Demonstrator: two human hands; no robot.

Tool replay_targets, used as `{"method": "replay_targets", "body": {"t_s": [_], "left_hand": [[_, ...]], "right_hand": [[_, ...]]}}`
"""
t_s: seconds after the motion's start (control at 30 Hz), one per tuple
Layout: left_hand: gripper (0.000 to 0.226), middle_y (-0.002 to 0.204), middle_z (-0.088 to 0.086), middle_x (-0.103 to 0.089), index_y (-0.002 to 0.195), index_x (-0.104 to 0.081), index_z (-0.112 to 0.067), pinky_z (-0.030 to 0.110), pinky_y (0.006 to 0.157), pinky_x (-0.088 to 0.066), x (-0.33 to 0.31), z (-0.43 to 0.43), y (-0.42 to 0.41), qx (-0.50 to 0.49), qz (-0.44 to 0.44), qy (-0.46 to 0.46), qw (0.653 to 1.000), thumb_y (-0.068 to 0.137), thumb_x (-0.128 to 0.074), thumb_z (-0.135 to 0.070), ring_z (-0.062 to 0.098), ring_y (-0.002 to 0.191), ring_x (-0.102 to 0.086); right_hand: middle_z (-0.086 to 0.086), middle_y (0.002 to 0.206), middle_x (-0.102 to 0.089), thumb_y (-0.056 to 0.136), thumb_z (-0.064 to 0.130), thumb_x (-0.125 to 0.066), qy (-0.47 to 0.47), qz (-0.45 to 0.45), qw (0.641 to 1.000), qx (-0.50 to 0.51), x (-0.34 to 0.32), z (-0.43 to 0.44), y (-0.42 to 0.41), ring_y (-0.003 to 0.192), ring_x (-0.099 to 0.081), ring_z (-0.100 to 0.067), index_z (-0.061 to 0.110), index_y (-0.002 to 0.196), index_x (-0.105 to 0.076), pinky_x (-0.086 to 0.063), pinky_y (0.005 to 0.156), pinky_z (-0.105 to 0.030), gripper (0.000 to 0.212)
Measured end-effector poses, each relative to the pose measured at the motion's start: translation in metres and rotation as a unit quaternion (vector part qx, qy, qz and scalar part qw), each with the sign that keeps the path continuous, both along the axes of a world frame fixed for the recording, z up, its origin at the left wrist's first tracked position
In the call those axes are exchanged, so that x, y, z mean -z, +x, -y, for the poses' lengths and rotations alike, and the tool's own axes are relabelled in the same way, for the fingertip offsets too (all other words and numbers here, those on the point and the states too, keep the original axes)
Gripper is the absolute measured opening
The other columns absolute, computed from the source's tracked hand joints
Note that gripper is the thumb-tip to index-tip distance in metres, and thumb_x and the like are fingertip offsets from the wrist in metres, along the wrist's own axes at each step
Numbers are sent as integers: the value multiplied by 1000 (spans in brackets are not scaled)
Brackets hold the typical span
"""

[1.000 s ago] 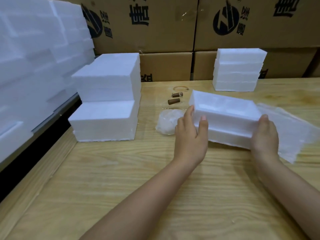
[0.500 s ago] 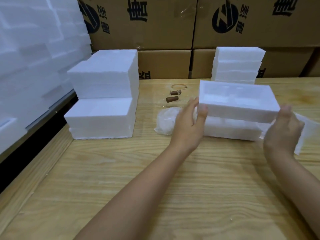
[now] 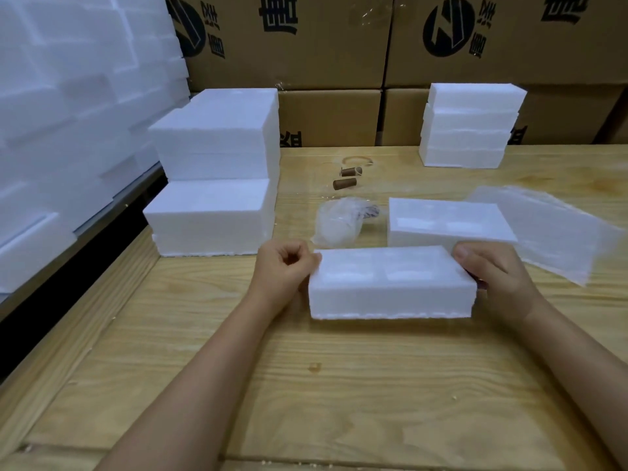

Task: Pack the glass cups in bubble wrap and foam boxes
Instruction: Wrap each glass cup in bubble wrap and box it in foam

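**Foam box half held at both ends**

My left hand [image 3: 284, 266], fingers curled, pinches the left end of the foam box half [image 3: 390, 285] at mid-table [image 3: 339, 385]. My right hand [image 3: 494, 278] grasps its right end. At its 1 o'clock lies the second half [image 3: 448, 222].

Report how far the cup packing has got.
Done: one bundle sits bubble-wrapped on the table; a foam box is split, its far half lying behind. In hand: left hand and right hand hold the near half by its ends. Left: bundle into foam, close it.
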State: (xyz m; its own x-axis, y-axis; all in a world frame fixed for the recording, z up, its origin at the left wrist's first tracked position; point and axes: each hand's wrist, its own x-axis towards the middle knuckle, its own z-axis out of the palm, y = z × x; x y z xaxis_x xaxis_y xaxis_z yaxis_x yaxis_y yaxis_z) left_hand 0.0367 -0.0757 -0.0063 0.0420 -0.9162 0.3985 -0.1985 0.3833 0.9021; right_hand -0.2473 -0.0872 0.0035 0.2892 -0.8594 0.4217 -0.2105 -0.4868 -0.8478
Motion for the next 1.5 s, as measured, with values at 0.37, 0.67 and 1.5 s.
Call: {"method": "replay_targets", "body": {"t_s": [0.37,0.67,1.5], "left_hand": [[21,68,-18,-55,72,-54,-27,17,59,-38,-8,20,-3,-169,69,18,983,83,-71,-22,0,65,-50],[91,132,0,-52,145,-32,-28,17,79,-49,-9,76,-12,-3,64,212,975,71,-84,-15,12,104,-56],[44,85,8,-76,106,-61,-23,31,60,-59,-64,56,-16,99,-78,309,943,86,-57,-62,29,74,-74]], "right_hand": [[-6,54,-49,96,26,-51,-141,-190,936,261,-23,17,13,57,-48,-26,3,61,-50,-34,54,-35,41],[-1,149,-39,93,23,-53,-16,-441,890,114,-27,92,87,144,-15,-26,29,142,-40,-13,113,-37,51],[-2,74,-53,101,25,-43,59,-264,962,41,-70,63,65,69,-46,-18,8,91,-59,-38,67,-32,25]]}}
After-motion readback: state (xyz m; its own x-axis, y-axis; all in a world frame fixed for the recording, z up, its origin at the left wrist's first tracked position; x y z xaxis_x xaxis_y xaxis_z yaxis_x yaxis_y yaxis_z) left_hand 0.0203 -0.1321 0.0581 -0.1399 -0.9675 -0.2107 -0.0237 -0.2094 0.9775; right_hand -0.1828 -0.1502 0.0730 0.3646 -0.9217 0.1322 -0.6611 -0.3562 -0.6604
